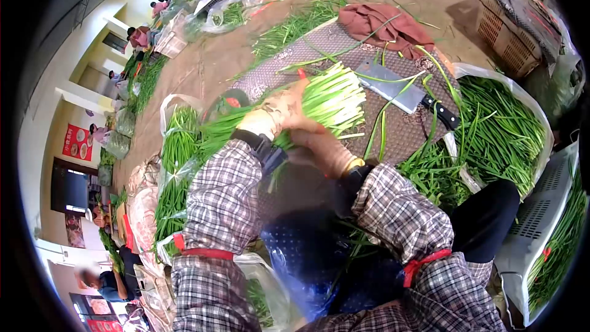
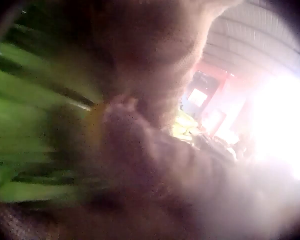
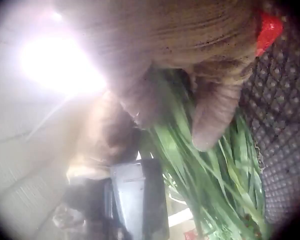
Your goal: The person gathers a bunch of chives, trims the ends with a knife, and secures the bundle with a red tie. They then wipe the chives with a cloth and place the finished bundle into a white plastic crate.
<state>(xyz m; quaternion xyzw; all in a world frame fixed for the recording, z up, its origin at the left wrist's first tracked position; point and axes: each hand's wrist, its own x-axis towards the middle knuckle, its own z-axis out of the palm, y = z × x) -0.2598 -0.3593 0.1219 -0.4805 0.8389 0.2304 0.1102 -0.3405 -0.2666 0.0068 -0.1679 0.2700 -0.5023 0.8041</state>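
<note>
While your left hand [image 1: 275,114] grips the green bunch [image 1: 335,95] from above, your right hand [image 1: 322,147] curls its fingers round it too. Both hands hide its middle, some of your right fingers are out of sight in the head view, and the left wrist view is too blurred to show finger placement. Over the patterned mat [image 1: 270,71], left of the knife [image 1: 388,88], the bunch lies lengthwise, pale stalk ends toward the upper right, leaves trailing lower left.
</note>
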